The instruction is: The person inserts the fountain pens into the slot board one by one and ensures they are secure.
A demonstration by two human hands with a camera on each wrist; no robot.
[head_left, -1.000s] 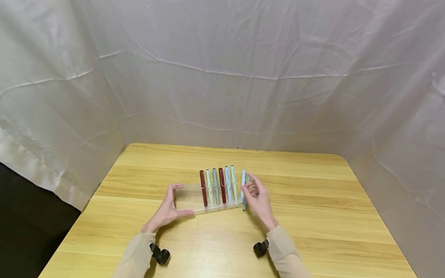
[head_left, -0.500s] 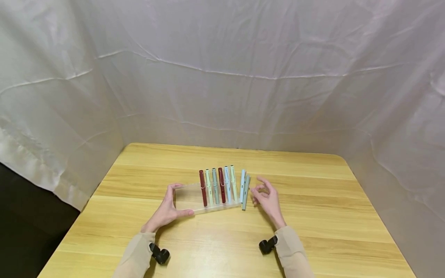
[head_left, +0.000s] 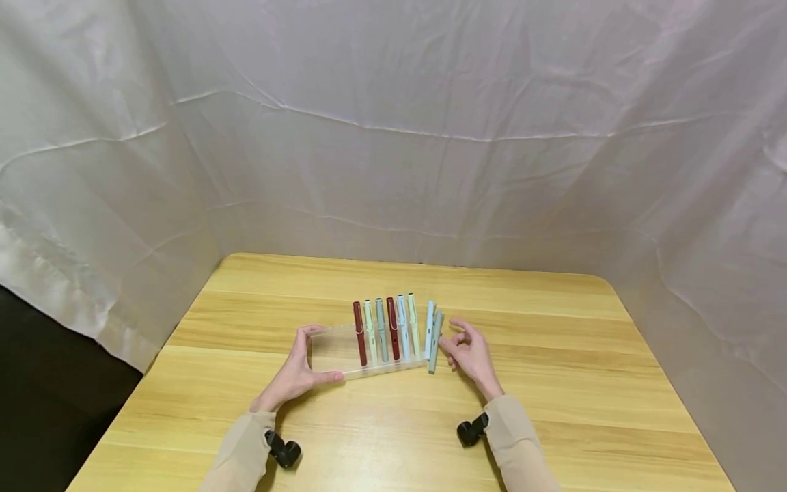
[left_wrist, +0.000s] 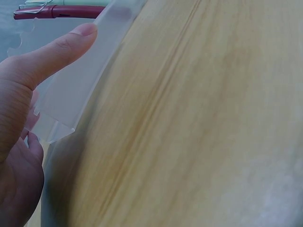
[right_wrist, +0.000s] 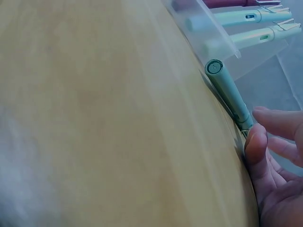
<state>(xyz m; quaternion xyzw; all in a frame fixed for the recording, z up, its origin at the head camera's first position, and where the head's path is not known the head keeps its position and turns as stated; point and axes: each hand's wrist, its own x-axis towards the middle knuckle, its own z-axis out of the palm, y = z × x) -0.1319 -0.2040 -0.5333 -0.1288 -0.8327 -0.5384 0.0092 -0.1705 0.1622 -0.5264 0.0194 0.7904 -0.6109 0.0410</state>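
Note:
My left hand grips the left end of a clear plastic pen rack, thumb over the front edge and fingers at the back. In the left wrist view the thumb presses its frosted wall. Several capped pens stand side by side in it, including a dark red pen and a pale green pen. At its right end are a light blue pen and a grey-green pen, slightly tilted. My right hand is beside the grey-green pen, thumb and forefinger apart near its clip end.
A wood-grain table lies under everything. Pale cloth hangs behind and at both sides. Each wrist carries a small black camera.
My right hand has left the light blue pen, moved right, then come slightly back left to the grey-green pen. The left hand and rack have hardly moved.

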